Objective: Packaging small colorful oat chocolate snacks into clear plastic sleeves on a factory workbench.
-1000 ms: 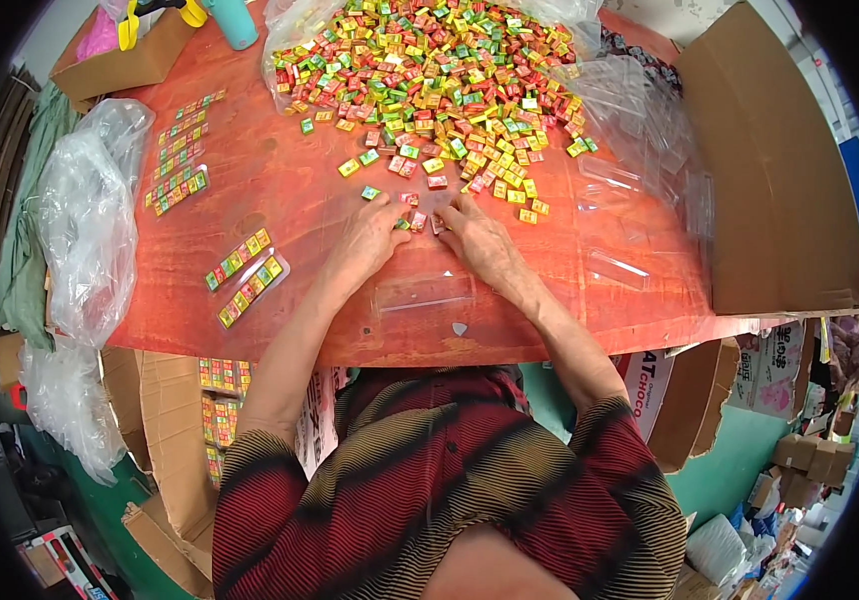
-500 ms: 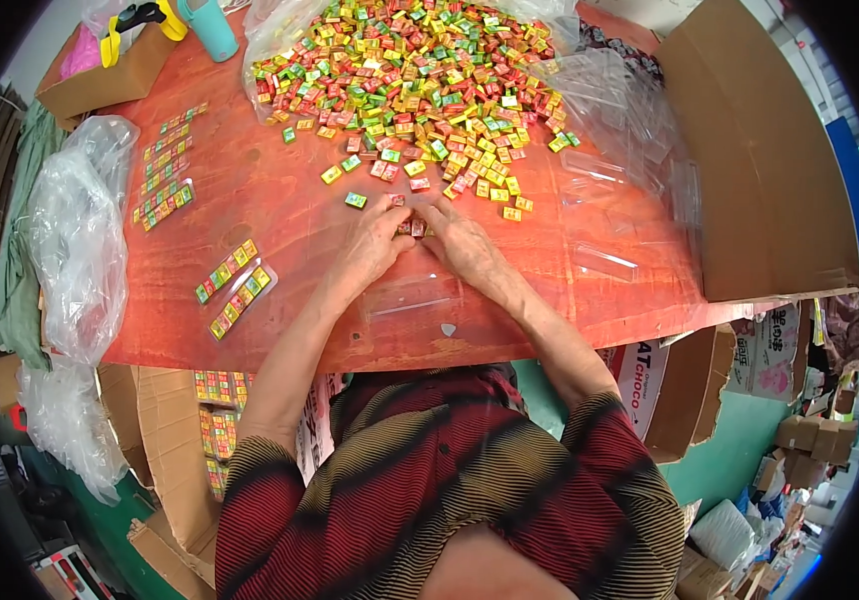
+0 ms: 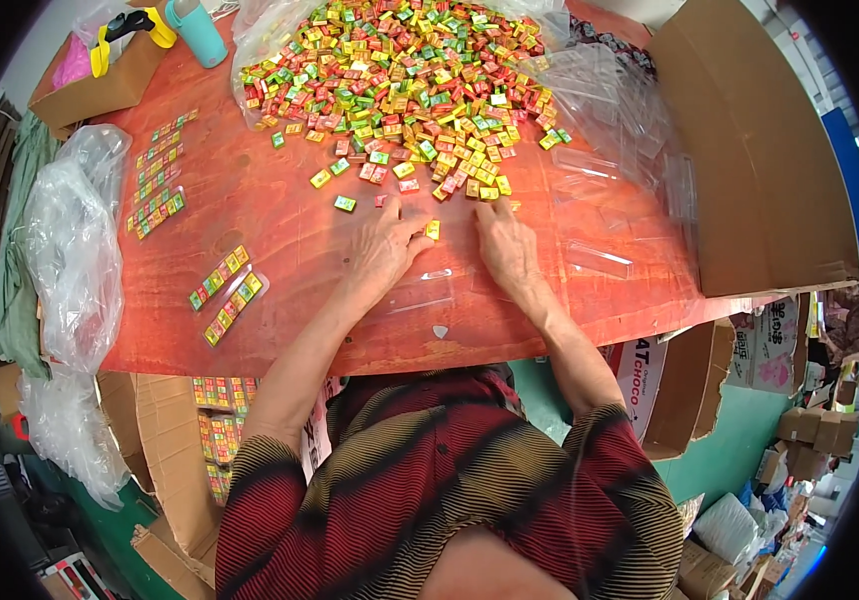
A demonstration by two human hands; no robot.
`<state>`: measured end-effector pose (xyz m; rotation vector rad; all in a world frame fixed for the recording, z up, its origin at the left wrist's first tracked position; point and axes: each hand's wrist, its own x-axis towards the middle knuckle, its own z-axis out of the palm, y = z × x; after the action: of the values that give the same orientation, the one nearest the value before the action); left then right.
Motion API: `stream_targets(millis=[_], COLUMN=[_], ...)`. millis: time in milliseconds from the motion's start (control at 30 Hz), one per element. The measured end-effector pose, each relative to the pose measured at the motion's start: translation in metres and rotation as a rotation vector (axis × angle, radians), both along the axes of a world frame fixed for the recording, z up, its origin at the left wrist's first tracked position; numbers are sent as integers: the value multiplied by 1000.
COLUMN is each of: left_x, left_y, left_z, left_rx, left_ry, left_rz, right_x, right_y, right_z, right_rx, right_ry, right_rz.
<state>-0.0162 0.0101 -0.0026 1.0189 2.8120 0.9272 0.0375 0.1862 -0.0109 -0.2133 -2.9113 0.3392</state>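
Note:
My left hand [image 3: 387, 245] rests on the red table, thumb and forefinger apart. A small yellow box [image 3: 433, 230] stands at its thumb tip, and a small red box [image 3: 381, 201] lies by its forefinger. What is under the palm is hidden. Further right, my right hand [image 3: 508, 245] has its fingers bent down at the near edge of a heap of small coloured boxes [image 3: 410, 80]. Its fingertips meet several yellow boxes [image 3: 489, 192]; whatever they grip is hidden. A clear plastic tray [image 3: 420, 297] lies near the table's front edge.
Filled rows of small boxes [image 3: 236, 308] lie at left, with more rows [image 3: 157, 213] behind. Clear trays [image 3: 600, 260] lie at right, before a tall cardboard box [image 3: 750, 170]. Plastic bags [image 3: 75, 240] hang at the left edge. A turquoise bottle [image 3: 198, 35] stands at back left.
My hands were together over several small boxes in the middle. Now they are apart: the right has moved right to the heap's edge, the left stays near the middle. The view has shifted slightly.

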Motion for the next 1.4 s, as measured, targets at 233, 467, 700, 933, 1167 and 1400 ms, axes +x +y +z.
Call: stream_targets(millis=[233,467,700,933,1167,1400], left_x=[3,0,1,1,0,0], left_y=[-4,-3,-7,-11,-6,-8], left_z=[-6,-3,-6,-7,-1,-3], left_rx=[63,50,119,98,74,65], left_ry=[31,10,21,40,6,-6], left_rz=[42,30,10,14,5,1], right_x=[-30,-48,1,4,3,9], right_y=[-24,-4,1,17,27,17], right_z=[17,5,2,24,-3,7], right_rx=[-248,-259,-326,-180,-417,-266], right_ry=[167,244,75,123,145,53], right_rz=[30,191,290,33,-17,6])
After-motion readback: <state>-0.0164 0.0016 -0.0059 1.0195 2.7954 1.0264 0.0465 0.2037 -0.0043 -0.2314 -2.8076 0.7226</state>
